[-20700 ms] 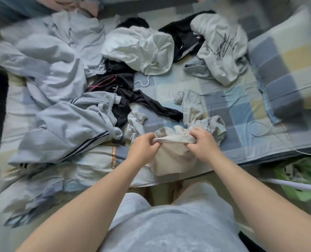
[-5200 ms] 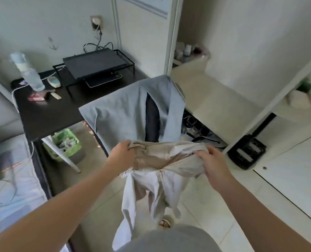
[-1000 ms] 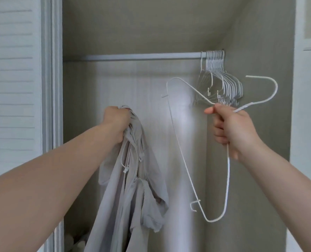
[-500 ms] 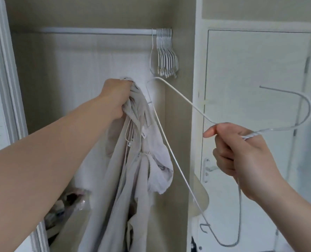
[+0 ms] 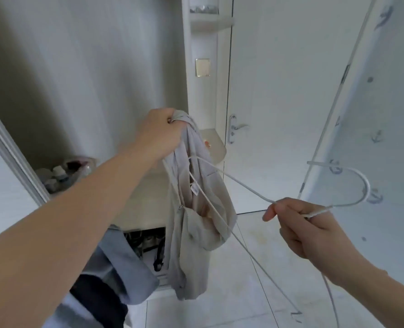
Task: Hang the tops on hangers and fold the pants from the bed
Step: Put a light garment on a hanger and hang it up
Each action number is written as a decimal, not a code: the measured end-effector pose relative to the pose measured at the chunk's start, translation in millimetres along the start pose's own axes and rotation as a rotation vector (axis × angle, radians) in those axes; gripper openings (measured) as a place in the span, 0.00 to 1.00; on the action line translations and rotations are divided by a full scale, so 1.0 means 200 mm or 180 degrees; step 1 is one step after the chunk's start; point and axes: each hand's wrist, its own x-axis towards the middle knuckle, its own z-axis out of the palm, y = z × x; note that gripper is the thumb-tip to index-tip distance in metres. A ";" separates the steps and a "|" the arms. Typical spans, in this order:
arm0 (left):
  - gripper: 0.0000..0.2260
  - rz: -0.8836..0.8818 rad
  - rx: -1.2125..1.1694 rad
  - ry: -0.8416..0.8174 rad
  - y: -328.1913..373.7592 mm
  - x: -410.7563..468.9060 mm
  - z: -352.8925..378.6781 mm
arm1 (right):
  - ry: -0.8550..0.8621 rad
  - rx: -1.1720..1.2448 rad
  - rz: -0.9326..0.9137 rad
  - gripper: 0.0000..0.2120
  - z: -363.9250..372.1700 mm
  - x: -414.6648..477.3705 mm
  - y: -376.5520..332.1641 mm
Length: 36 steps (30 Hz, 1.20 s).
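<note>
Our left hand (image 5: 159, 133) fisted round the top (image 5: 196, 216) at centre frame, our right hand (image 5: 307, 228) pinching the hanger (image 5: 241, 183) at lower right

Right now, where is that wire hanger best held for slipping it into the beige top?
Probably at the neck below the hook, from the right, as the right hand pinches the wire hanger now. That leaves its long shoulder free, pointing left at the beige top hanging from the left hand.

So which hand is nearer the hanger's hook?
Right. The right hand pinches the white hanger just beside its hook; the left hand grips the beige top farther left.
</note>
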 end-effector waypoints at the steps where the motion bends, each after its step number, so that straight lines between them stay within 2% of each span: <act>1: 0.13 -0.0045 0.0059 -0.0065 -0.05 -0.07 0.06 | 0.0025 -0.0064 0.0075 0.16 -0.01 -0.07 0.05; 7: 0.13 -0.0436 0.0280 -0.0819 -0.32 -0.49 0.38 | 0.0047 -0.0158 0.0595 0.15 0.00 -0.44 0.31; 12: 0.14 -0.0857 -0.0153 -0.1452 -0.41 -0.77 0.53 | -0.0111 -0.0444 0.0899 0.14 0.03 -0.59 0.42; 18: 0.18 -0.1023 -0.0408 -0.1661 -0.35 -0.94 0.50 | -0.0691 -0.0738 0.1251 0.13 0.04 -0.59 0.49; 23: 0.18 -0.1401 -0.0981 -0.2236 -0.24 -1.08 0.52 | -0.0980 -0.0894 0.1305 0.14 0.20 -0.59 0.56; 27: 0.12 -0.2091 -0.1761 -0.1996 -0.25 -1.12 0.55 | -0.0976 -0.0293 0.1428 0.19 0.34 -0.58 0.60; 31: 0.09 -0.2566 -0.1732 -0.1990 -0.29 -1.16 0.56 | -0.1030 0.0567 0.1306 0.19 0.41 -0.60 0.59; 34: 0.07 -0.2345 -0.1479 -0.2063 -0.31 -1.17 0.55 | -0.0922 0.0952 0.1312 0.19 0.42 -0.60 0.58; 36: 0.11 -0.1850 -0.1071 -0.2169 -0.31 -1.14 0.51 | -0.0888 0.1146 0.1334 0.18 0.41 -0.59 0.58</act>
